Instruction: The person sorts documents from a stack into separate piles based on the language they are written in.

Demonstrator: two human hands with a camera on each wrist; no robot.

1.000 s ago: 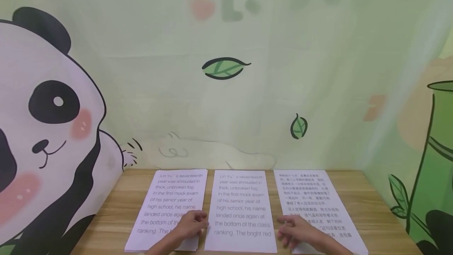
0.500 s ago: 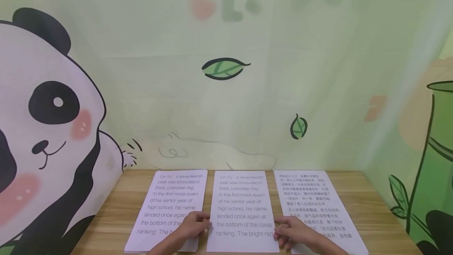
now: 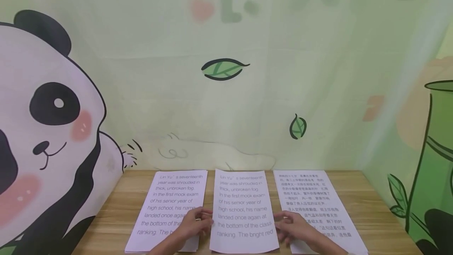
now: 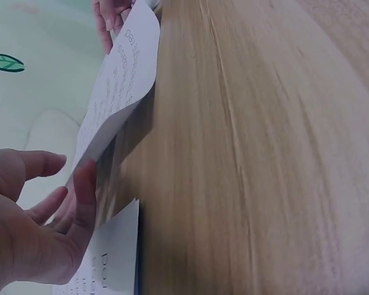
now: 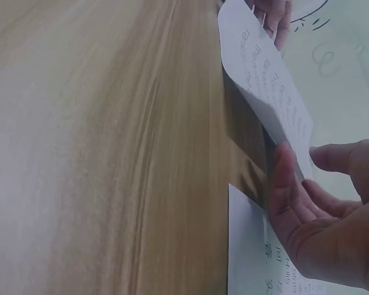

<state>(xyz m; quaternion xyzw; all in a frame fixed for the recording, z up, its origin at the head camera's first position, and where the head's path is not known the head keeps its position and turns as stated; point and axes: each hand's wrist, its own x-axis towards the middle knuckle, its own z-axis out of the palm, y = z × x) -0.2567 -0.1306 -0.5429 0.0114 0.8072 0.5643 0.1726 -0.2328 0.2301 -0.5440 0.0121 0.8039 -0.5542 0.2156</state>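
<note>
A printed sheet of paper [image 3: 243, 211] with English text is held between the two hands, its near part bowed and raised off the table. On its left edge, the left hand [image 3: 194, 225] has the paper between thumb and curled fingers; the left wrist view shows the fingertips [image 4: 85, 178] under the edge. Likewise the right hand [image 3: 295, 227] holds the right edge, with fingertips [image 5: 284, 157] beneath it in the right wrist view. Under the left forearm lies a left paper stack [image 3: 166, 207] with the same text. A right paper stack [image 3: 318, 204] with Chinese text lies partly behind the right hand.
Everything lies on a wooden table [image 3: 116, 204]. A pale green cloth backdrop [image 3: 159, 89] with a printed panda [image 3: 53, 101] and leaves stands behind the table's far edge. Strips of bare tabletop run between the papers.
Both hands have closed in on the middle sheet's side edges. The sheet has shifted slightly right, and now it bows and lifts. The side stacks have stayed in place.
</note>
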